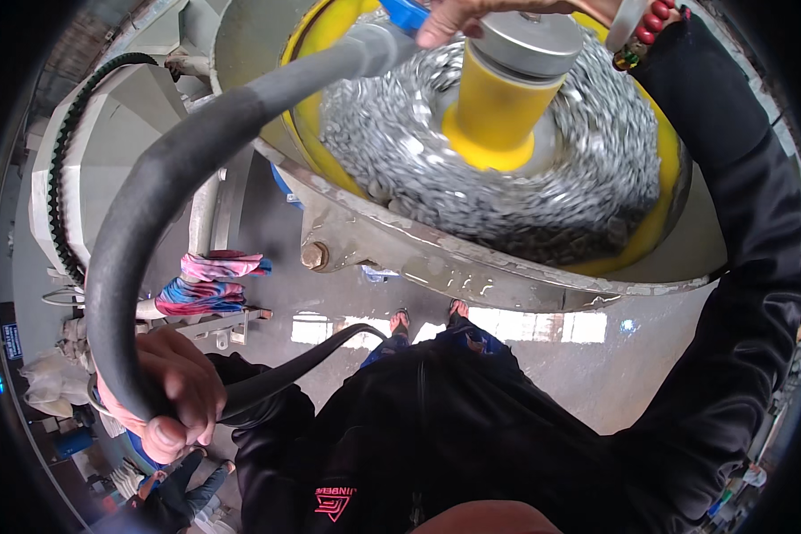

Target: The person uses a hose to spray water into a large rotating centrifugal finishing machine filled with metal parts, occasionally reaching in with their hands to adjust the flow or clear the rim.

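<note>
A thick grey hose (165,169) arcs from the lower left up across the left side to the top. My left hand (173,392) is closed around its lower bend. At the top edge my right hand (481,16), partly cut off, grips the blue fitting (405,12) at the hose's upper end. Under that hand stands a large round tub (436,245) with a yellow lining. Many small shiny metal pieces (392,160) fill it, blurred as if moving. A yellow centre post (507,111) with a silver cap rises from the middle, below my right wrist.
A pale faceted drum (120,142) with a black toothed belt stands left of the tub. Pink and blue cloths (205,289) hang on a pipe beneath it. The hose's tail runs past my body over the shiny floor (561,374). Another person (182,494) is at the lower left.
</note>
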Demonstrator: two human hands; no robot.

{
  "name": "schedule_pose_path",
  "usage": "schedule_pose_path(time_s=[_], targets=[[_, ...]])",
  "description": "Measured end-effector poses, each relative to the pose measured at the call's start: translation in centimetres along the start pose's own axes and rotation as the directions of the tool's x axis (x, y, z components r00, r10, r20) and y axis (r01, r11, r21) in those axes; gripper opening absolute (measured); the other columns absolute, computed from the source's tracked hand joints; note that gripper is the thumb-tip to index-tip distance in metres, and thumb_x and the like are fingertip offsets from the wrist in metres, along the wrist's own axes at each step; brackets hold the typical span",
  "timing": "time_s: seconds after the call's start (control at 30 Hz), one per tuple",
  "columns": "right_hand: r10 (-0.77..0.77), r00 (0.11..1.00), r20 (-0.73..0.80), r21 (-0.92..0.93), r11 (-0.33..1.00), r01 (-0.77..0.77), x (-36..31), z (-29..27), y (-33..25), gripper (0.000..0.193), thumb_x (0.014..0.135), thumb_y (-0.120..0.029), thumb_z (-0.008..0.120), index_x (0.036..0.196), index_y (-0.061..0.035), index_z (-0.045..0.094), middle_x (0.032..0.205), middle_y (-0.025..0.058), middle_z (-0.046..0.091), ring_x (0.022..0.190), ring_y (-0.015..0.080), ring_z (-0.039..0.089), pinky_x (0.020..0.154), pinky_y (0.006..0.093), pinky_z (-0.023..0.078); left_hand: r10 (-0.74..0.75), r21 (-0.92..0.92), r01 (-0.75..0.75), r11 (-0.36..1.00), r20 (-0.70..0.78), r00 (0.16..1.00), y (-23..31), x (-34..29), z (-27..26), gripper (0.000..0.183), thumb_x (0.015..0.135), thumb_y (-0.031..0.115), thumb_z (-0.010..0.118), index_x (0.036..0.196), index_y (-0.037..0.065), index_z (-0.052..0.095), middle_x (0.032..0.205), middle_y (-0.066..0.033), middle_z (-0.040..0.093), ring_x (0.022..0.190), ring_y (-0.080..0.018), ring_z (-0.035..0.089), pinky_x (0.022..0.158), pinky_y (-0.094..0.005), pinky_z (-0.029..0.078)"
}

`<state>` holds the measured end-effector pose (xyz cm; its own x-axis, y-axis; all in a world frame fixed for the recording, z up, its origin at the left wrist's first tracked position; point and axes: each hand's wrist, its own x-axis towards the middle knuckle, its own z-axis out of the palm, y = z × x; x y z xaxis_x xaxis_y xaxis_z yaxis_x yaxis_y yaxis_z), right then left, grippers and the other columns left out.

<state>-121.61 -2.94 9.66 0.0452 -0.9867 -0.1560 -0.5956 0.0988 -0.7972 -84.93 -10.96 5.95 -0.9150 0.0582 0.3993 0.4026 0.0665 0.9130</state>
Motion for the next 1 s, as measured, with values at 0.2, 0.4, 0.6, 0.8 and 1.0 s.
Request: schedule_pose_path(time_s=[0.2,0.4,0.6,0.8,1.0], targets=[[-0.393,0.913,0.110,-0.090,0.911,0.403,0.7,-0.2,2.2,0.033,0.099,-0.033,0.042,0.086,-0.0070,0.059,0.069,-0.0020,0.045,0.060,0.0067,0.038,0.053,0.0230,0.033,0.055,-0.197,-0.098,0.976,-0.211,0.976,-1.2,0.2,1.4,0.027,0.093,0.012,0.057,0.111,-0.003,0.045,0.056,-0.0022,0.056,0.044,-0.0154,0.059,0.040,-0.0270,0.052],[-0.339,0.940,-0.034,-0.337,0.889,0.309,2.5,0.0,5.0,0.033,0.093,-0.036,0.053,0.101,-0.0053,0.065,0.087,0.0089,0.065,0.077,0.0188,0.060,0.071,0.0335,0.049,-0.077,0.057,0.154,0.986,-0.669,0.740,-1.4,2.9,5.9,0.058,0.093,0.014,0.051,0.137,-0.010,0.022,0.046,0.0029,0.044,0.029,-0.0032,0.039,0.026,-0.0162,0.033],[0.051,0.992,-0.117,-0.904,0.408,-0.128,-3.8,-5.4,1.6,0.034,0.084,-0.034,0.065,0.103,-0.0056,0.066,0.095,0.0134,0.067,0.089,0.0277,0.063,0.077,0.0377,0.050,-0.126,0.185,0.465,0.866,-0.819,0.560,-3.3,4.5,6.3,0.058,0.097,0.027,0.048,0.142,-0.003,0.027,0.047,0.0052,0.036,0.031,-0.0019,0.025,0.028,-0.0175,0.022],[0.085,0.910,-0.406,-0.657,0.665,-0.355,-18.2,-8.5,4.8,0.040,0.087,-0.031,0.064,0.116,-0.0037,0.059,0.101,0.0098,0.066,0.092,0.0202,0.062,0.080,0.0335,0.050,-0.112,0.253,0.499,0.829,-0.799,0.591,-4.0,5.5,5.3,0.055,0.100,0.038,0.040,0.137,-0.002,0.039,0.046,0.0057,0.034,0.033,-0.0022,0.024,0.030,-0.0182,0.021],[0.157,0.863,-0.480,-0.373,0.854,-0.363,-23.3,-4.8,8.8,0.033,0.089,-0.019,0.062,0.114,0.0012,0.056,0.105,0.0057,0.062,0.099,0.0128,0.057,0.089,0.0278,0.044,-0.176,0.248,0.618,0.746,-0.822,0.541,-4.0,6.5,5.0,0.046,0.099,0.034,0.045,0.133,0.003,0.048,0.048,0.0046,0.038,0.035,-0.0031,0.030,0.034,-0.0203,0.026]])
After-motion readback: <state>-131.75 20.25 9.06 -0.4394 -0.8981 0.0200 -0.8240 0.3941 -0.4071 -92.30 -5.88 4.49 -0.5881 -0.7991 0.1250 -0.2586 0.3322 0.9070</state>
